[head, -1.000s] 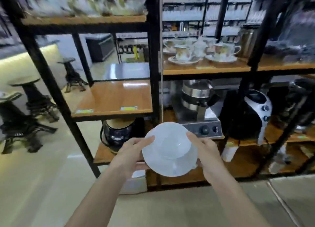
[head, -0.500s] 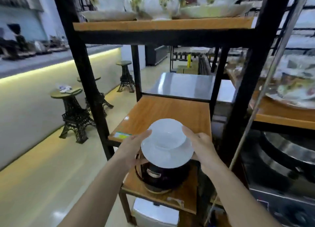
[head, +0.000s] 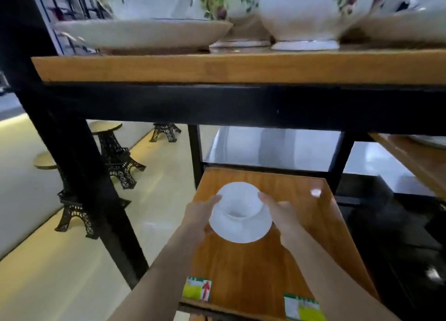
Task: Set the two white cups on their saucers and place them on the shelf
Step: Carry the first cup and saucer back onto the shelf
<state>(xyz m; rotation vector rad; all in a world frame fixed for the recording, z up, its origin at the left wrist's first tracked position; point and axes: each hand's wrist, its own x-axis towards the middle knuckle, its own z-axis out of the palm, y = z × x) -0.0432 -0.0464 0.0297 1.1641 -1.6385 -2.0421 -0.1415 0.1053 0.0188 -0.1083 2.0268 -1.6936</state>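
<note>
Currently I hold one white cup (head: 238, 201) seated on its white saucer (head: 241, 226), low and centre in the frame, over the wooden shelf board (head: 301, 236). My left hand (head: 198, 215) grips the saucer's left rim and my right hand (head: 281, 212) its right rim, fingers reaching up beside the cup wall; both grips are narrow and closed on the saucer. Whether the saucer already touches the board I cannot tell.

Progress, as I judge it: the first cup is on its saucer, and its placing on the shelf is in hand but not confirmed. The second cup and saucer are not in view, so that half appears outstanding.

Materials: cup and saucer are plain glossy white ceramic, the cup round and bowl-shaped on a small foot, the saucer a shallow disc. The board is smooth varnished orange-brown wood with a bright glare spot at mid right. Two green-and-yellow price labels (head: 196, 288) sit on its front edge at the bottom of the frame. The black metal frame (head: 72, 152) is matt and square-sectioned. On the upper shelf (head: 241, 66), across the top of the frame, stand floral-patterned china pieces (head: 299, 14), glazed and round-bellied.
</note>
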